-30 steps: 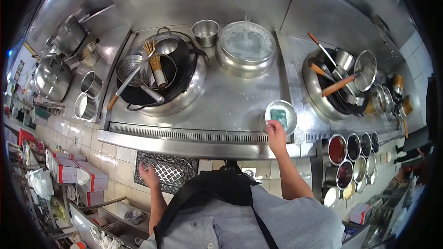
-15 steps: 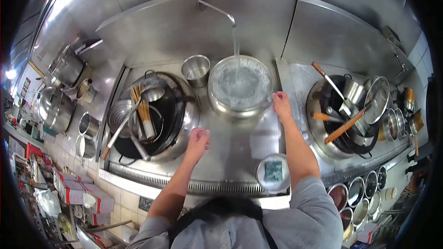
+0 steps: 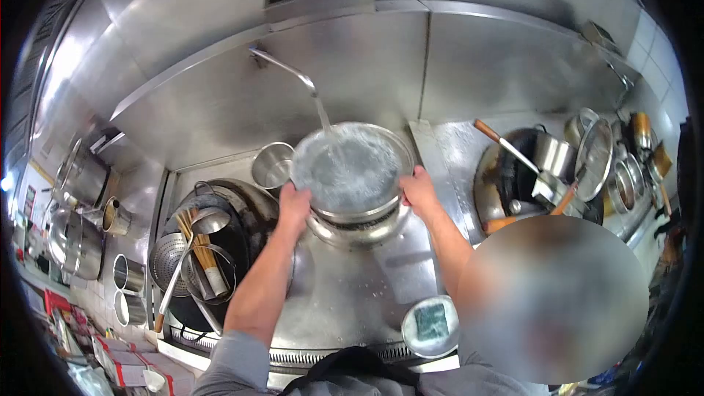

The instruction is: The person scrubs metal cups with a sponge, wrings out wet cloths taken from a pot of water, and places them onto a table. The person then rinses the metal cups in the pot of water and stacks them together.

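Observation:
Both of my hands are closed on the rim of a wide metal basin [image 3: 359,214] full of bubbling water. My left hand [image 3: 295,204] grips its left side and my right hand [image 3: 418,188] its right side. The basin sits slightly tilted above a round metal burner ring [image 3: 356,236]. Water runs into it from a faucet [image 3: 282,66]. Close to my left hand stands a small metal pot [image 3: 271,165]. Near the counter's front edge, a bowl [image 3: 411,339] holds a green scouring pad [image 3: 431,322].
A black wok [image 3: 242,231] with a ladle, strainer and bamboo brush is at the left. Another wok [image 3: 488,183] at the right holds wooden-handled tools. A blurred oval covers the lower right. Pots stand farther left, boxes on the floor.
My right hand has left the scouring pad bowl and my left hand has come up over the counter. Both have taken hold of the basin, which is now raised and tilted. The view has shifted.

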Tool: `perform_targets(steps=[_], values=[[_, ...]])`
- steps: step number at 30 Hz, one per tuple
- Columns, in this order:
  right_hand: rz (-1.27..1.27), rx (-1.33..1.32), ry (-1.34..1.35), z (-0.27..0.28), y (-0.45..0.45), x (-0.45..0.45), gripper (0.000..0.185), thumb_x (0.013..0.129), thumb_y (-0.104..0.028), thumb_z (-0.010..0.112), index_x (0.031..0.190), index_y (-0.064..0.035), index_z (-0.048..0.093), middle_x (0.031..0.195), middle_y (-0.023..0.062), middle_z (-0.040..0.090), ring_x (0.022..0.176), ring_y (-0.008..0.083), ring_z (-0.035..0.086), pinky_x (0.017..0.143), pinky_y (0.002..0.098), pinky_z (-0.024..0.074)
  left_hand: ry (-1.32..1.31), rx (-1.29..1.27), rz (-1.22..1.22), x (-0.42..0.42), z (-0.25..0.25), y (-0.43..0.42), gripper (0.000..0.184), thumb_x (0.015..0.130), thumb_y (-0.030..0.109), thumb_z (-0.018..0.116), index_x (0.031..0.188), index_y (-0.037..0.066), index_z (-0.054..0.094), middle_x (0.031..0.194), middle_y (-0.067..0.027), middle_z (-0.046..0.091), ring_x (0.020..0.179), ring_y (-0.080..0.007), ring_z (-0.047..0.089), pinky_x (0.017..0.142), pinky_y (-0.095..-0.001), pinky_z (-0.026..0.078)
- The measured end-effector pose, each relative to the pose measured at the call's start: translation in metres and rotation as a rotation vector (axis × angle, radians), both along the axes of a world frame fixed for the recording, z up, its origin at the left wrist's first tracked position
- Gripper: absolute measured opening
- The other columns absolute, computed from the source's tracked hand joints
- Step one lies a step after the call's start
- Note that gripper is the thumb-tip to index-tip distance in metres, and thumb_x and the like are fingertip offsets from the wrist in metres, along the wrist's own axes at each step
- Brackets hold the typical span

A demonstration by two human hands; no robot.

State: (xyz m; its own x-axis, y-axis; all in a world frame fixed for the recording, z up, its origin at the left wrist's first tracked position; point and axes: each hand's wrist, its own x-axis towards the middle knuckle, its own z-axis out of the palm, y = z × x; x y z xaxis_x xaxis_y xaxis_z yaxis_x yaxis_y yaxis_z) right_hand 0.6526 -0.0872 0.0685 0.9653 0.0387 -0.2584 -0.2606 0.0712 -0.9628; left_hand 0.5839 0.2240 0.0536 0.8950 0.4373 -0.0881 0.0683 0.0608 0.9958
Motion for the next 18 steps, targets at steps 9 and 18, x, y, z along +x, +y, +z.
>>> perform_targets(steps=[9, 18], values=[[-0.111, 0.183, 0.247, -0.026, -0.047, -0.010, 0.021, 0.094, -0.021, 0.057, 0.108, -0.0057, 0.055, 0.091, 0.0131, 0.062, 0.067, 0.0222, 0.062, 0.052, 0.0382, 0.0545, 0.207, 1.173, -0.119, 0.047, 0.207, -0.123, 0.042, 0.083, 0.024, 0.063, 0.109, -0.009, 0.066, 0.112, -0.0327, 0.067, 0.111, -0.0457, 0.065, 0.096, -0.0510, 0.051], [-0.036, -0.468, -0.455, 0.123, -0.043, -0.020, 0.044, 0.103, -0.037, 0.053, 0.121, 0.0013, 0.064, 0.118, 0.0292, 0.065, 0.106, 0.0473, 0.063, 0.094, 0.0501, 0.0500, -0.075, 1.099, -0.335, 0.094, 0.242, -0.240, 0.048, 0.084, 0.028, 0.066, 0.114, -0.009, 0.060, 0.108, -0.0321, 0.069, 0.099, -0.0427, 0.070, 0.087, -0.0481, 0.054]])
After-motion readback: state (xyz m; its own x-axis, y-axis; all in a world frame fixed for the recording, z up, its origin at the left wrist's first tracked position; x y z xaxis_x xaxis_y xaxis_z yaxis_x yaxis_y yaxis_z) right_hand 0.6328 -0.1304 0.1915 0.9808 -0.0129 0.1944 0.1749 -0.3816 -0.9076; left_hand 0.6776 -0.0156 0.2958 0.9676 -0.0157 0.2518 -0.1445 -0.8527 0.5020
